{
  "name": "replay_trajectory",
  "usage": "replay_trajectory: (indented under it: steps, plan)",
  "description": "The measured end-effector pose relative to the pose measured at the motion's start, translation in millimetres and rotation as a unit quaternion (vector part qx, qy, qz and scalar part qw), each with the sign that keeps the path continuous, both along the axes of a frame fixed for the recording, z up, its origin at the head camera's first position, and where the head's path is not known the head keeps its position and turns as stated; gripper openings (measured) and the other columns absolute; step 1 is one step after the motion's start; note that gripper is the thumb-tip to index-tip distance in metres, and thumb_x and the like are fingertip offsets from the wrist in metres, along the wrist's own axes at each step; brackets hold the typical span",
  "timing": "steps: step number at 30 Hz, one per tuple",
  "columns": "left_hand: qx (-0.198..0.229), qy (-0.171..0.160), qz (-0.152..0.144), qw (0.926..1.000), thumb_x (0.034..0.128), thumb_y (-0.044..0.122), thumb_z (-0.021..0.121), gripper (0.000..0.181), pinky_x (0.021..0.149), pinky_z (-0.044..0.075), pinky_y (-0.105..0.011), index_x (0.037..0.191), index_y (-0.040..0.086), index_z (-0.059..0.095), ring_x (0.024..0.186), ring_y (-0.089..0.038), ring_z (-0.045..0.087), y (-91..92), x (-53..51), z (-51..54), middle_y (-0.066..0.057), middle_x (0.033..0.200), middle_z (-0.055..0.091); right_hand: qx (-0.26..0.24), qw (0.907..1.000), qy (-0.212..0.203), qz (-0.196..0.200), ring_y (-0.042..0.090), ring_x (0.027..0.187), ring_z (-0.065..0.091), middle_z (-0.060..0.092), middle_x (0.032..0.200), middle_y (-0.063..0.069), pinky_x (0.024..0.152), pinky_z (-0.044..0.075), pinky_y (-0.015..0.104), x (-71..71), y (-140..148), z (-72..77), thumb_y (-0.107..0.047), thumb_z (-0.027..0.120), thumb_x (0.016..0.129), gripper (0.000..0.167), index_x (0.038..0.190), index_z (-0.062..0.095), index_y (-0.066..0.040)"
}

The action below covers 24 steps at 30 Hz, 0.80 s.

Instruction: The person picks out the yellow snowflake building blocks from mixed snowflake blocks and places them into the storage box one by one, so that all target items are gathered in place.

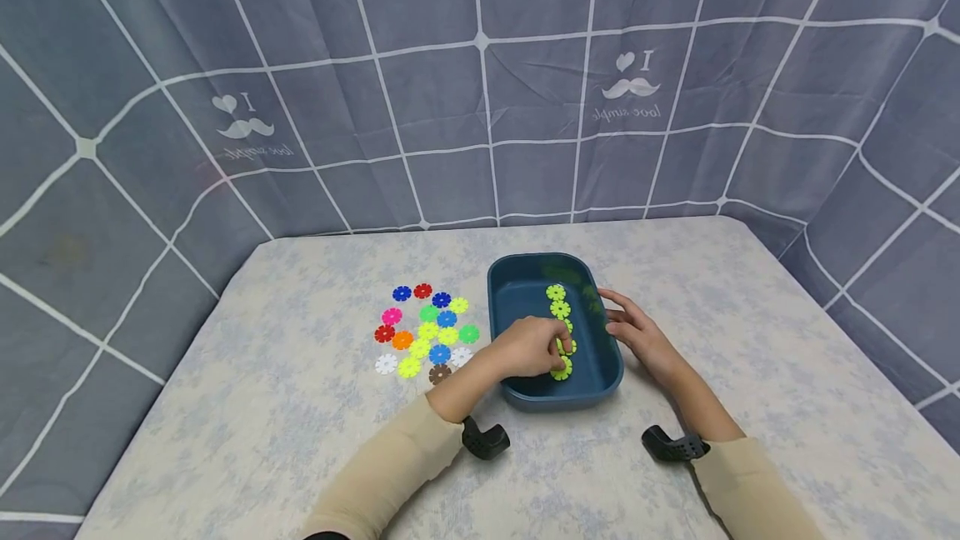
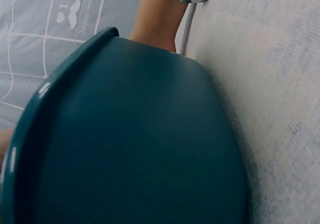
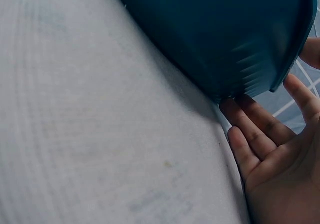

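A dark teal plastic bin [image 1: 517, 394] stands on the table, and its outer wall [image 2: 140, 134] fills much of the left wrist view. Inside lies a column of several yellow-green notched plastic discs [image 1: 560, 308]. My left hand [image 1: 528, 347] reaches over the bin's left rim, thumb and fingers bent around the nearest disc [image 1: 562, 372] of that column; the fingers partly cover the discs beneath. Against the bin's right side rests my right hand [image 1: 637, 332]. In the right wrist view, its extended fingers [image 3: 257, 134] touch the outer wall near the base and rim.
Left of the bin, a loose group of notched discs in many colours, among them an orange disc [image 1: 402, 340], a brown disc [image 1: 439, 373] and a white disc [image 1: 386, 364], lies flat on the pale patterned tabletop [image 1: 247, 407]. A grey-blue checked curtain [image 1: 420, 140] hangs behind the table.
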<state>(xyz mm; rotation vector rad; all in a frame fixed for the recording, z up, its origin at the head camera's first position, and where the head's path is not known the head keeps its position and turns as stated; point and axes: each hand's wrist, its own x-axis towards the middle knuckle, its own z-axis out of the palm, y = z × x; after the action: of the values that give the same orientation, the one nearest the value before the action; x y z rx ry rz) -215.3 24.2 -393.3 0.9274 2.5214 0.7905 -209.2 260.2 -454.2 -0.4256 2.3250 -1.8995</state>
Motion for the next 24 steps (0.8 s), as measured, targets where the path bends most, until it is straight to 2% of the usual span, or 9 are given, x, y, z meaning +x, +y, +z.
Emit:
replay_trajectory:
  steps: [3,9,12,16,21,24]
  plan:
    - [-0.012,-0.001,-0.01,0.9999,0.0873,0.011,0.074,0.01,0.06,0.046,-0.021,0.094,0.014,0.068,0.065,-0.005,0.057,3.7,-2.5,-1.2,0.009,0.071,0.06,0.0,1.0,0.001,0.002,0.017,0.124,0.047,0.037,0.146,0.029,0.105,0.028,0.06,0.1,0.4,0.1,-0.021,0.048,0.103,0.057,0.153,0.025,-0.008]
    - [-0.025,0.006,-0.02,0.9995,0.0875,0.011,0.074,0.009,0.061,0.046,-0.021,0.091,0.016,0.067,0.066,-0.005,0.057,8.2,-9.1,-4.0,0.009,0.073,0.06,0.005,1.0,0.005,0.002,0.028,0.127,0.045,0.038,0.144,0.03,0.104,0.032,0.055,0.1,0.5,2.2,-0.02,0.047,0.103,0.056,0.153,0.025,-0.008]
    - [-0.029,0.001,-0.018,0.9994,0.0868,0.011,0.075,0.01,0.062,0.045,-0.02,0.089,0.016,0.066,0.067,-0.005,0.056,9.0,-11.5,-6.3,0.009,0.073,0.06,0.006,1.0,0.006,0.001,0.027,0.128,0.044,0.038,0.145,0.029,0.104,0.033,0.053,0.2,-0.1,3.3,-0.019,0.046,0.104,0.055,0.153,0.025,-0.007]
    - [-0.036,-0.007,-0.018,0.9991,0.0851,0.012,0.077,0.013,0.062,0.045,-0.021,0.087,0.016,0.065,0.067,-0.006,0.055,9.8,-13.6,-8.7,0.008,0.074,0.059,0.003,1.0,0.004,0.004,0.029,0.128,0.043,0.037,0.145,0.029,0.105,0.031,0.055,0.1,-1.0,3.6,-0.018,0.046,0.104,0.055,0.153,0.024,-0.007]
    - [-0.046,0.001,-0.023,0.9987,0.0818,0.016,0.081,0.018,0.063,0.044,-0.021,0.087,0.016,0.063,0.067,-0.007,0.054,11.2,-15.0,-12.0,0.007,0.075,0.057,-0.002,1.0,0.006,0.002,0.037,0.131,0.039,0.036,0.146,0.029,0.105,0.029,0.058,-0.5,-0.8,2.6,-0.019,0.046,0.103,0.055,0.153,0.025,-0.007]
    - [-0.054,0.004,-0.027,0.9982,0.08,0.019,0.083,0.022,0.063,0.044,-0.02,0.088,0.016,0.063,0.067,-0.007,0.053,11.7,-13.9,-14.0,0.007,0.075,0.056,0.004,1.0,0.005,0.0,0.034,0.131,0.04,0.036,0.146,0.029,0.105,0.031,0.057,0.5,0.2,1.1,-0.018,0.046,0.103,0.055,0.153,0.026,-0.007]
